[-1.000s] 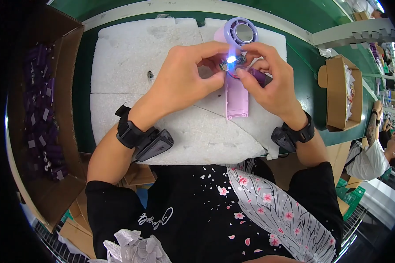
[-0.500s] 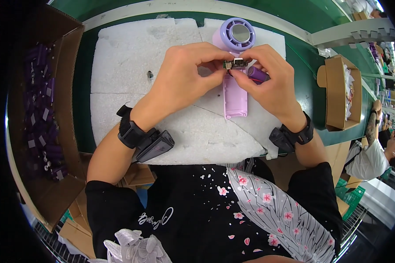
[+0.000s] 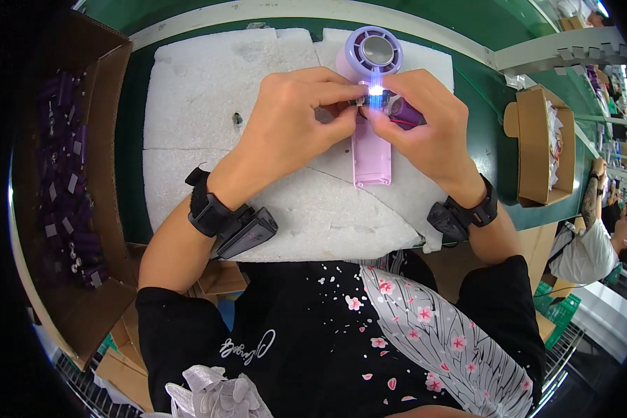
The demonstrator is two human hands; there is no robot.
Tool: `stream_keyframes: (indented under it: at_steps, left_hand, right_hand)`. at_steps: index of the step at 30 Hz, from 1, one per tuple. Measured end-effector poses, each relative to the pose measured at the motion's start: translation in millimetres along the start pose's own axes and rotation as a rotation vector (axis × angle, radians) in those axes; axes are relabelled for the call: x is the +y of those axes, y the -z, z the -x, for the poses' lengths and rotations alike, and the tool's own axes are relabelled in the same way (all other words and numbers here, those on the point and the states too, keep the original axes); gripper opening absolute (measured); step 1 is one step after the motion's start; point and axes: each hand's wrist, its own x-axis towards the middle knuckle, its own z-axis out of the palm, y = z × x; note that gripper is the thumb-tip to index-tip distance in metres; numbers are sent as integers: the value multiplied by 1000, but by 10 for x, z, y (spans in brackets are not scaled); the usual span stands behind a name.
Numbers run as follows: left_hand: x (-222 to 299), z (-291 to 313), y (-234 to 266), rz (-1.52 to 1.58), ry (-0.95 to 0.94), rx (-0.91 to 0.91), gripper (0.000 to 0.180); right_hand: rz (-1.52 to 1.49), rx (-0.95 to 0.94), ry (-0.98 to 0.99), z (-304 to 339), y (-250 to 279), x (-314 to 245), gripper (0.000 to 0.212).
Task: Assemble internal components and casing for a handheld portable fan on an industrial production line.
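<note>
Fingers (image 3: 343,91) of left hand (image 3: 279,129) and right hand (image 3: 432,125) are clamping a glowing circuit board (image 3: 377,101). Grainy foam (image 3: 195,104) is lying beneath.

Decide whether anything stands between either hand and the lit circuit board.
Nothing visible does: the left hand and the right hand both have fingers on the circuit board, from opposite sides. The purple cylinder sits beside it, at the right hand, not in between. Glare hides finer detail.
</note>
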Motion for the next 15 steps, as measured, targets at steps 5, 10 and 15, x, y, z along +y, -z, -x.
stream_keyframes:
  at_steps: [5,10,15]
  left_hand:
    - [4,19,-6,-10,6,15,23]
    - [27,-5,-11,-19,17,10,22]
    - [12,-14,-3,-40,40,-44,23]
  right_hand:
    - [-10,-10,1,15,-6,0,32]
    - [-4,-2,6,11,5,15,32]
    - [-55,-16,-38,17,8,34,29]
